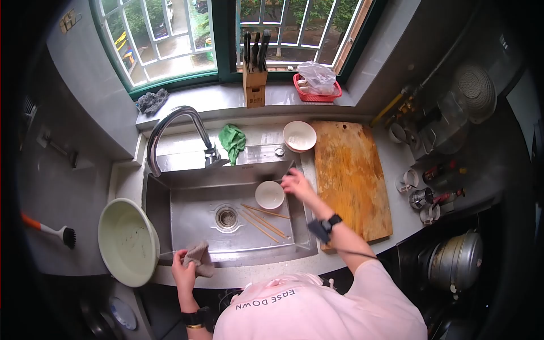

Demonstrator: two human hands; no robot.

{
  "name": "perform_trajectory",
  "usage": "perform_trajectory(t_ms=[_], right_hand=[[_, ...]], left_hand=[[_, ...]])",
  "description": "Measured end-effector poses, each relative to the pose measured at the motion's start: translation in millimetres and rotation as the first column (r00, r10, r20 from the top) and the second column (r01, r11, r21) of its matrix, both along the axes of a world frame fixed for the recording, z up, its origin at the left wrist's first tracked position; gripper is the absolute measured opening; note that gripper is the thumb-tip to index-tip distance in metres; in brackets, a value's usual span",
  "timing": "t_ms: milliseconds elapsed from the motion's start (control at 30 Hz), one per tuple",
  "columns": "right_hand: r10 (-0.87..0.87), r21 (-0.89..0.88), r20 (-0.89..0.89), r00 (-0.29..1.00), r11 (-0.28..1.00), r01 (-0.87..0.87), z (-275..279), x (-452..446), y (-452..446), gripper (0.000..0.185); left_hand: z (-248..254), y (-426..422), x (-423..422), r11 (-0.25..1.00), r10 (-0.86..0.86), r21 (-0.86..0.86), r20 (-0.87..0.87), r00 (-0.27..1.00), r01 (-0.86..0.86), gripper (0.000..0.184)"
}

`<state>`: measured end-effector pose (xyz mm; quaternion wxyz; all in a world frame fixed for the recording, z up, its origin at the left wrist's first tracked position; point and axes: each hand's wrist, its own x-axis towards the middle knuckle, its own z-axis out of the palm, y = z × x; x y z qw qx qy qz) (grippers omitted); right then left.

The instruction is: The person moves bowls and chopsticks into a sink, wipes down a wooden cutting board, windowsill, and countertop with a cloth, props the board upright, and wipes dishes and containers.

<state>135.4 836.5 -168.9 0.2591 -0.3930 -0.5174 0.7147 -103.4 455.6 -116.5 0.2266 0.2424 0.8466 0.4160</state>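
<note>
Bowl (269,195) | in sink (190,207), near right hand (297,185) | grip unclear | left hand (183,273) clutching brownish cloth (199,259)

the steel sink (190,198) carries a white bowl (269,195) and wooden chopsticks (266,223) near its drain (228,217).
</note>
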Motion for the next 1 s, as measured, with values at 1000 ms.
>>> perform_trajectory(t_ms=[1000], right_hand=[[0.448, -0.186, 0.313, 0.838, 0.894, -0.408, -102.0, -39.9, -126.6, 0.047]], left_hand=[[-85.4, -33.7, -3.5, 0.988, 0.133, -0.092, 0.049, 0.990, -0.128, 0.038]])
